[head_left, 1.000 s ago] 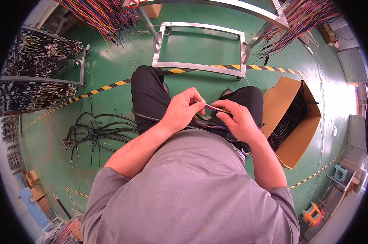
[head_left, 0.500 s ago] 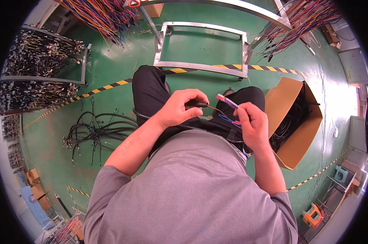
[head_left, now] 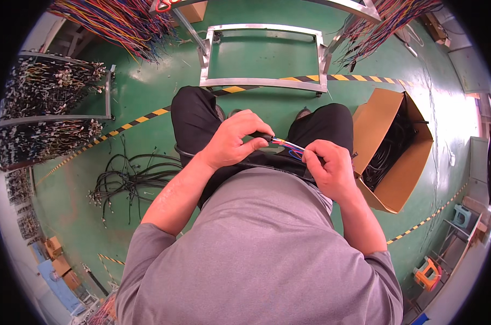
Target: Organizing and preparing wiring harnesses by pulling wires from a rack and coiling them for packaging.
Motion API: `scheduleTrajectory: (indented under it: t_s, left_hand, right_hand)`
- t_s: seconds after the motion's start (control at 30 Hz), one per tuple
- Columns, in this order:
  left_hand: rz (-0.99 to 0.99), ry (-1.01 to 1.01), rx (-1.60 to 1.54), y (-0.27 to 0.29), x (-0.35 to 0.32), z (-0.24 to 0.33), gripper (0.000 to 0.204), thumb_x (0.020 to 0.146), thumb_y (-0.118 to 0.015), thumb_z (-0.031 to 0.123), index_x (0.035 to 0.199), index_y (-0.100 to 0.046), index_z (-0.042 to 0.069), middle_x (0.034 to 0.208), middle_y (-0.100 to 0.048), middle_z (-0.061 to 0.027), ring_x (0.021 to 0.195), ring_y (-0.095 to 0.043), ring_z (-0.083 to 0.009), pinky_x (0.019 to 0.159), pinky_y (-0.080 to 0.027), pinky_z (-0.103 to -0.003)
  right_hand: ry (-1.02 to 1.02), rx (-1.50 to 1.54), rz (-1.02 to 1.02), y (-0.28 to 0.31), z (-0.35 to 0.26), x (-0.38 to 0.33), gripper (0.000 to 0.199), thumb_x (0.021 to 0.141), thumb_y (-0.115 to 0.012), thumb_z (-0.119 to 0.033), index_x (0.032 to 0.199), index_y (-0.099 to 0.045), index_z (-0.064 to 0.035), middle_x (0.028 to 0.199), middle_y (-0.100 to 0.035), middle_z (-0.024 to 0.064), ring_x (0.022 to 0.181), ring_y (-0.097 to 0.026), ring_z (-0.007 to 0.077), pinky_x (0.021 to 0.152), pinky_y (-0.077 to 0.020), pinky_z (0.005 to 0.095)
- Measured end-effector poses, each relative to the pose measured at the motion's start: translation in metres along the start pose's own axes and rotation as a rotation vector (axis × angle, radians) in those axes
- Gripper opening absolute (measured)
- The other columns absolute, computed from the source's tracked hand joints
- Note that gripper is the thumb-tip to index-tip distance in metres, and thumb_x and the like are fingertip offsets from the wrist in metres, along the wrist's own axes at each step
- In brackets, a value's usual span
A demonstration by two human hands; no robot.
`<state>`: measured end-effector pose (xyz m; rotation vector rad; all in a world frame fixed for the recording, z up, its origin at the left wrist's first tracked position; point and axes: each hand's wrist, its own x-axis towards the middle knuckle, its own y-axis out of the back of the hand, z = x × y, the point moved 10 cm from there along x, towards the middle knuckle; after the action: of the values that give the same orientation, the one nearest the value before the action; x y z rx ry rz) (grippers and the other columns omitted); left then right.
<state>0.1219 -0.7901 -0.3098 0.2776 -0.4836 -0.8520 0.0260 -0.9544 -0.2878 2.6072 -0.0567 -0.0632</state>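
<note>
Above my lap, my left hand pinches a black cable sleeve between thumb and fingers. Out of the sleeve's right end runs a bundle of thin coloured wires, with white, red, blue and yellow among them. My right hand is closed on the other end of these wires, and its fingers hide their tips. Blue wire shows in a loop just below the bundle. A black cable lies across my lap under both hands.
On the green floor at left lies a heap of black cables. An open cardboard box of black cables stands at right. Ahead is a metal frame, with hanging coloured wires at upper left. Racks of harnesses stand at far left.
My right hand has brought the wires to the black sleeve; their ends were apart from it before, and now the bundle runs into the sleeve. My left hand keeps its grip.
</note>
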Motion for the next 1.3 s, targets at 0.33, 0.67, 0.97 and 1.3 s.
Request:
scheduleTrajectory:
  t_s: [0.33,0.67,0.97,1.3]
  left_hand:
    - [-0.027,0.004,-0.082,-0.006,-0.003,-0.001,0.019,0.094,-0.075,0.020,0.105,-0.072,0.004,0.097,-0.071,-0.0049,0.089,-0.062,-0.0232,0.083,-0.049,-0.035]
    - [0.017,0.086,-0.125,-0.005,-0.004,-0.009,0.023,0.097,-0.073,0.023,0.108,-0.070,0.002,0.092,-0.067,-0.0080,0.083,-0.064,-0.0229,0.079,-0.051,-0.033]
    - [0.012,0.101,-0.085,-0.005,-0.003,-0.008,0.022,0.094,-0.076,0.019,0.108,-0.071,0.002,0.095,-0.071,-0.0088,0.088,-0.067,-0.0232,0.082,-0.052,-0.033]
    - [-0.048,0.024,-0.069,-0.009,-0.001,0.003,0.021,0.090,-0.078,0.014,0.107,-0.073,0.003,0.097,-0.073,-0.0065,0.091,-0.066,-0.0229,0.083,-0.052,-0.034]
  right_hand:
    - [0.019,0.080,-0.001,-0.005,0.005,-0.003,0.014,0.096,-0.062,-0.006,0.086,-0.068,0.0014,0.074,-0.064,0.0082,0.064,-0.056,0.0167,0.058,-0.0436,0.0311]
    - [0.120,-0.009,0.148,0.003,-0.007,-0.005,0.009,0.092,-0.065,-0.003,0.084,-0.067,-0.0006,0.071,-0.060,0.0081,0.058,-0.054,0.0190,0.053,-0.0421,0.0332]
    - [0.493,-0.340,0.248,-0.002,-0.036,-0.021,0.010,0.079,-0.074,-0.003,0.083,-0.065,-0.0067,0.065,-0.049,0.0055,0.053,-0.053,0.0240,0.051,-0.0435,0.0382]
    - [0.186,0.003,0.063,-0.002,-0.008,-0.009,0.002,0.086,-0.071,-0.002,0.087,-0.070,-0.0009,0.068,-0.059,0.0088,0.056,-0.057,0.0230,0.051,-0.0445,0.0351]
